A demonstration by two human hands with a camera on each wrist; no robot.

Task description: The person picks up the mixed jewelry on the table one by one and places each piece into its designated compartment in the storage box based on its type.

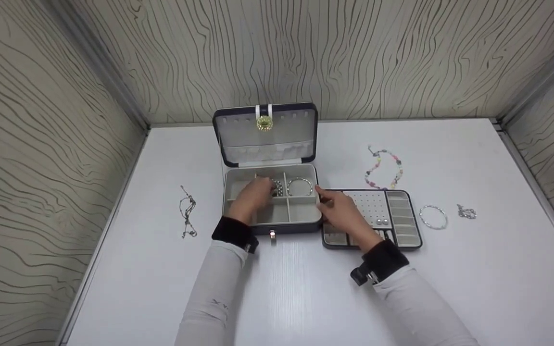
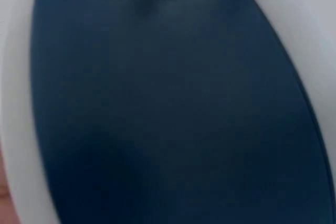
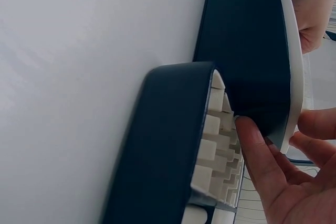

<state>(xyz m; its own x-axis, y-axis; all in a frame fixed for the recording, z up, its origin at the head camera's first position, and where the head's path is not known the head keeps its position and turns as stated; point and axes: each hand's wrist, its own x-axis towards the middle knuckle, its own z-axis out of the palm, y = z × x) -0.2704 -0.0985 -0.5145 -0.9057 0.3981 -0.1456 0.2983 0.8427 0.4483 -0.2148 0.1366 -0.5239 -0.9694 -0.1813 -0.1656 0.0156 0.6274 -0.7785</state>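
Note:
An open jewelry box (image 1: 301, 227), dark blue outside and pale inside, stands mid-table with its lid (image 1: 238, 137) up. My left hand (image 1: 253, 194) reaches down into it, beside a silver beaded bracelet (image 1: 278, 188) in a back compartment; its fingertips are hidden. The left wrist view faces the blue box front (image 2: 173, 98). A silver bangle (image 1: 300, 179) lies in the back right compartment. My right hand (image 1: 342, 211) pinches the box's right wall, thumb at the rim. In the right wrist view, fingers (image 3: 254, 135) lie against the outer side.
Against the box's right side lies a compartment tray (image 1: 406, 246) with stud earrings (image 1: 382, 221). Behind it is a colorful beaded bracelet (image 1: 398, 166). Farther right are another bangle (image 1: 433, 228) and a bunched silver chain (image 1: 466, 212). A thin chain (image 1: 188, 216) lies left.

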